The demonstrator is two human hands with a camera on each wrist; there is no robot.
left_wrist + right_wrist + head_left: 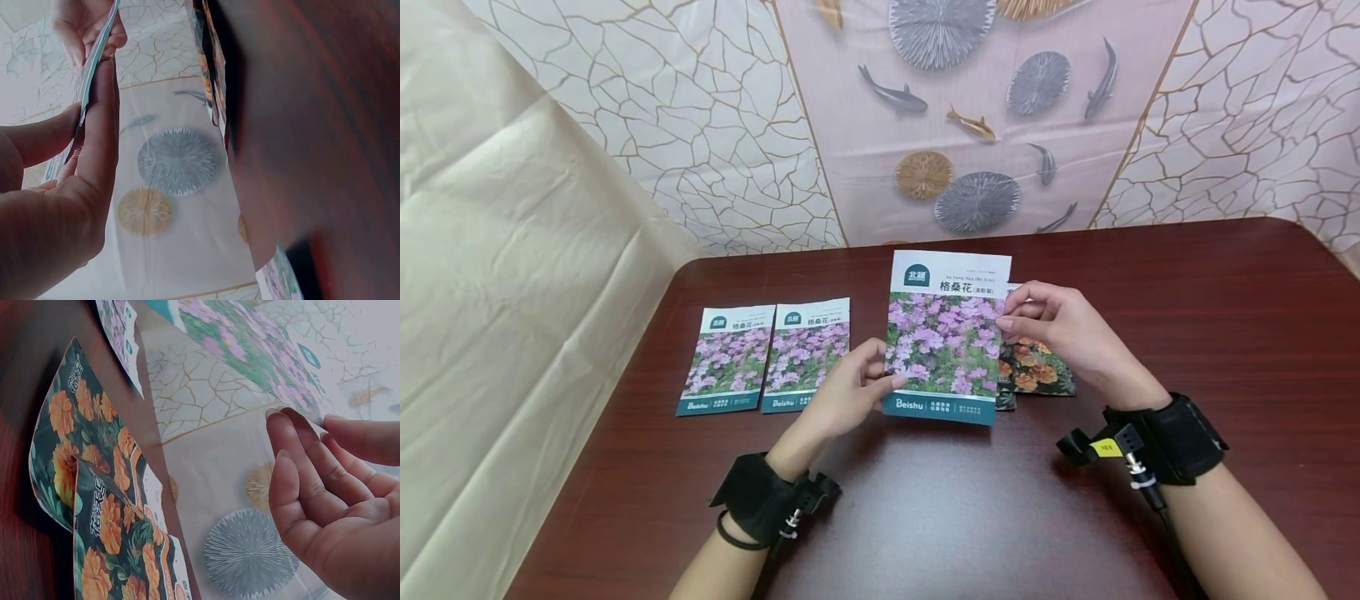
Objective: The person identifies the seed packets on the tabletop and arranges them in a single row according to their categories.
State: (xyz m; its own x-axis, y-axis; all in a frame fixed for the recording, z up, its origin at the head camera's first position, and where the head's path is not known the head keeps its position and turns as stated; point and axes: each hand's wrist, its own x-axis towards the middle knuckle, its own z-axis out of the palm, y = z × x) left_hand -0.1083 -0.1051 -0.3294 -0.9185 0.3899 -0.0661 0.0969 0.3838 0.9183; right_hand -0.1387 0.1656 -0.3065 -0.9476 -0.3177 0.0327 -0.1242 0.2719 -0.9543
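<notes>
- Three rectangular white-and-teal, pink-flowered packets (942, 333): one held, two at its nine o'clock
- Two rectangular dark-green, orange-flowered packets (119, 531) at its three o'clock
- One left bare-hand grip (847, 385), one right bare-hand grip (1067, 333)
- Two black wrist straps (1168, 439)
- One red-brown wood-grained worktop (1217, 325)

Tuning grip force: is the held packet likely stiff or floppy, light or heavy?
Probably light: the left hand and right hand merely pinch the packet by its edges. Likely bendy: edge-on in the left wrist view, it looks thin, slightly curved.
</notes>
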